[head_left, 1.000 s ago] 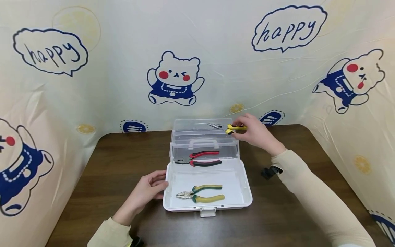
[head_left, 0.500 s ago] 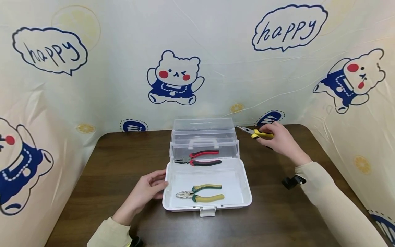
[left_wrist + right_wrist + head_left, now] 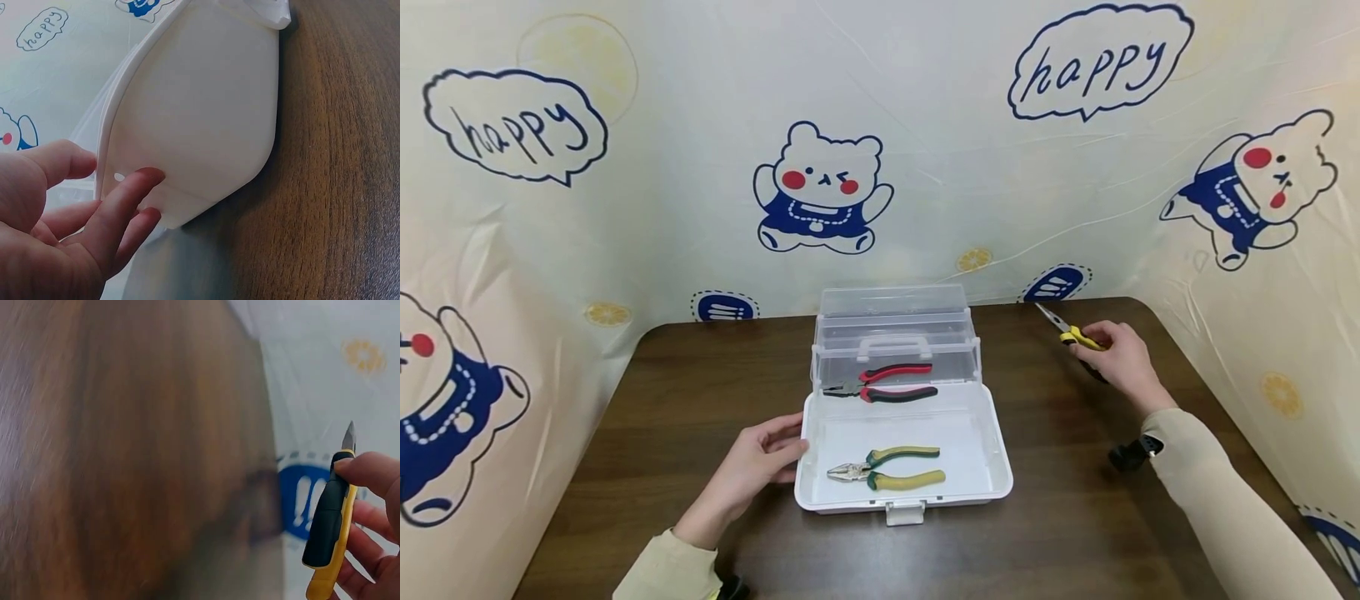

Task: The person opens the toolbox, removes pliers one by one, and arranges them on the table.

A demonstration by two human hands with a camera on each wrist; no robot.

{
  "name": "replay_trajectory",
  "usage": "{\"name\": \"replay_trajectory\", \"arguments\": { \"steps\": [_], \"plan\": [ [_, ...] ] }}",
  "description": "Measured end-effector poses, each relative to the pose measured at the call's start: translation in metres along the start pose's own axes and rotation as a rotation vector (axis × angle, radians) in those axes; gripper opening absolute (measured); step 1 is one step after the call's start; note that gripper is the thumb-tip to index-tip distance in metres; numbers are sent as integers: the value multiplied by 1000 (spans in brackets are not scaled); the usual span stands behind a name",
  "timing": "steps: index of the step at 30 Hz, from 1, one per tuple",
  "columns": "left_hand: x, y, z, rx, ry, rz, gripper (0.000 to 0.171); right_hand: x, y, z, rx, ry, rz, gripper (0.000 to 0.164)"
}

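My right hand (image 3: pixel 1120 358) pinches yellow-and-black needle-nose pliers (image 3: pixel 1078 337) by the handles, over the table at the right. Their slim metal nose points away and to the left. In the right wrist view the pliers (image 3: pixel 331 531) stand nearly upright, thumb on the black grip. My left hand (image 3: pixel 763 454) touches the left side of a white toolbox (image 3: pixel 1000 450). In the left wrist view its fairly straight fingers rest against the box's outer wall (image 3: pixel 200 100), thumb at the rim. Inside lie green-and-yellow combination pliers (image 3: pixel 902 482). Red-and-black pliers (image 3: pixel 898 395) lie behind them.
The toolbox's clear lid (image 3: pixel 891 300) with a carry handle (image 3: pixel 893 345) stands open at the back. A white latch (image 3: pixel 905 513) hangs at the front. Brown wooden table (image 3: pixel 685 383) surrounds the box; a printed cloth (image 3: pixel 700 208) rises behind.
My right hand has carried the needle-nose pliers rightward, from over the box's lid to over the right part of the table. The left hand and the toolbox have stayed put.
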State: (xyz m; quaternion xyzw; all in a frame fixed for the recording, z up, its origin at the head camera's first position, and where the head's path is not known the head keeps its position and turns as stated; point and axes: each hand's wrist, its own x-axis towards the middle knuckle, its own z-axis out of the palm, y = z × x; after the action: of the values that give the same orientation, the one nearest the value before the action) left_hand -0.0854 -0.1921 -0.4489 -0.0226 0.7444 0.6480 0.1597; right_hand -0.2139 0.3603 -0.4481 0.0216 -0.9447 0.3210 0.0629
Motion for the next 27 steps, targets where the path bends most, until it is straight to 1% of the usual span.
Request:
{"name": "replay_trajectory", "arguments": {
  "steps": [7, 14, 17, 20, 27],
  "plan": [
    [0, 0, 1, 2, 4, 8, 54, -4, 33, -5, -19, 47, 95, 45],
    [0, 0, 0, -3, 3, 8, 54, -11, 56, -13, -58, 44, 295, 55],
    [0, -1, 0, -3, 3, 9, 55, -15, 61, -15, -65, 47, 360, 56],
    [0, -1, -1, -7, 3, 12, 55, -18, 64, -18, -64, 48, 393, 56],
    [0, -2, -1, -9, 2, 13, 55, -22, 66, -20, -51, 39, 431, 51]
  ]
}}
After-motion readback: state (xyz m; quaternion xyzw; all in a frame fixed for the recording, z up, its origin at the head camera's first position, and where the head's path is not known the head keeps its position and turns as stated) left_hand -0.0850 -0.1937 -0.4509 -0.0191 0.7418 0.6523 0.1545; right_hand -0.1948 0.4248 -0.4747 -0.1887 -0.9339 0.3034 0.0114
